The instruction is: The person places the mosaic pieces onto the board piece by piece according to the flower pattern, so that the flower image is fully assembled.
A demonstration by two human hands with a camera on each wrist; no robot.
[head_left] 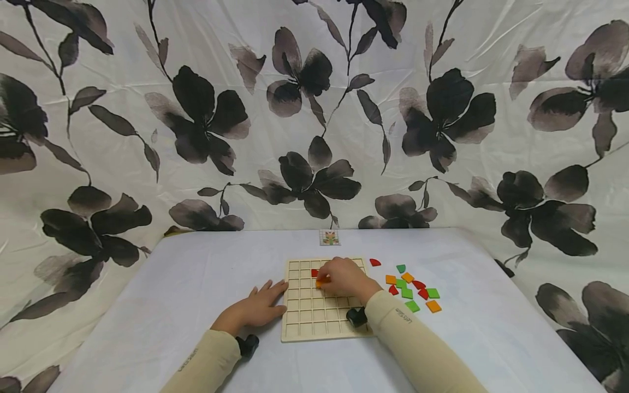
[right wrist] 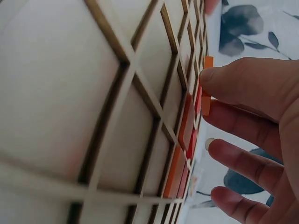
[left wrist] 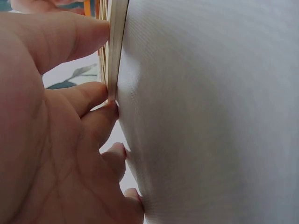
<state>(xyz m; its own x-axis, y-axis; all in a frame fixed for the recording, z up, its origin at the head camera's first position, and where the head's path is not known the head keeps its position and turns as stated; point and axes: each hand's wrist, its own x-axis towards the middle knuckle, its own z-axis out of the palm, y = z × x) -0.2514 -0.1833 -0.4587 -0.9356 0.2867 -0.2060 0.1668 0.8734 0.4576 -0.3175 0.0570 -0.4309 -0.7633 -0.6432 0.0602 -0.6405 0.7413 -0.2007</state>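
Observation:
A pale wooden grid board (head_left: 304, 325) lies on the white table. My left hand (head_left: 253, 308) rests at its left edge, and in the left wrist view the thumb and fingertips touch the board's side (left wrist: 113, 51). Over the upper part of the grid, my right hand (head_left: 344, 277) pinches an orange tile (right wrist: 206, 106) between thumb and index finger, standing on edge at the cells. A red tile (head_left: 314, 273) sits in a cell beside it. The right wrist view shows further red and orange tiles (right wrist: 174, 171) in the cells; the hand hides part of the grid from above.
Right of the board lie several loose tiles in green (head_left: 407, 293), orange (head_left: 434, 306) and red (head_left: 419, 285). One red quarter-round piece (head_left: 375, 262) lies near the top right corner. A small pattern card (head_left: 330, 237) is at the back edge, before a floral cloth (head_left: 304, 180).

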